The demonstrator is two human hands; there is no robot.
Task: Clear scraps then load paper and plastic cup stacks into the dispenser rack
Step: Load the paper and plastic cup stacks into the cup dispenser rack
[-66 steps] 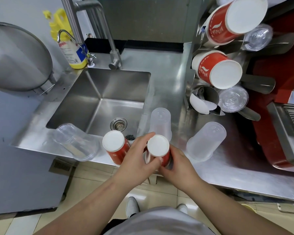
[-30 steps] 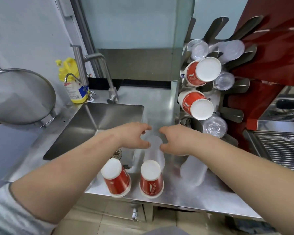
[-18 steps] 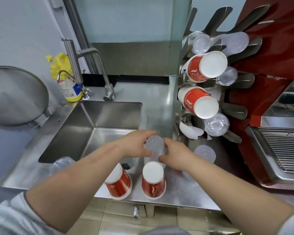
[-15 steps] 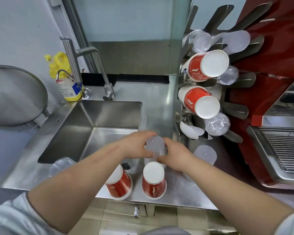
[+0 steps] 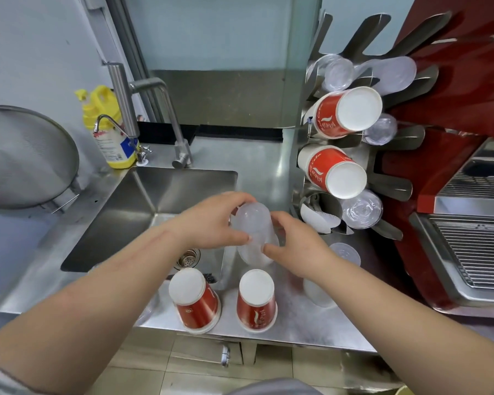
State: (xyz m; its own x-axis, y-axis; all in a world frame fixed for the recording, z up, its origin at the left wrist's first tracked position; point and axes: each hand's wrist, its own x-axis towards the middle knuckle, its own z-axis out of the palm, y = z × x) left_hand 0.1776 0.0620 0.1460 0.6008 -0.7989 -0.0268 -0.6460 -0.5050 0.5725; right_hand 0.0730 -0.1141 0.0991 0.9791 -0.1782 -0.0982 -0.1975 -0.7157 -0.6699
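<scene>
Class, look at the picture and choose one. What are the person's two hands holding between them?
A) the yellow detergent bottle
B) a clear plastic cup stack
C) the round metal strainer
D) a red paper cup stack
B: both the left hand and the right hand grip the clear, upside-down plastic cup stack above the steel counter, while the two red paper cup stacks stand untouched at the front edge.

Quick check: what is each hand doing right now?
Left hand: grips the clear plastic cup stack from its left side.
Right hand: grips the same stack from its right side.
</scene>
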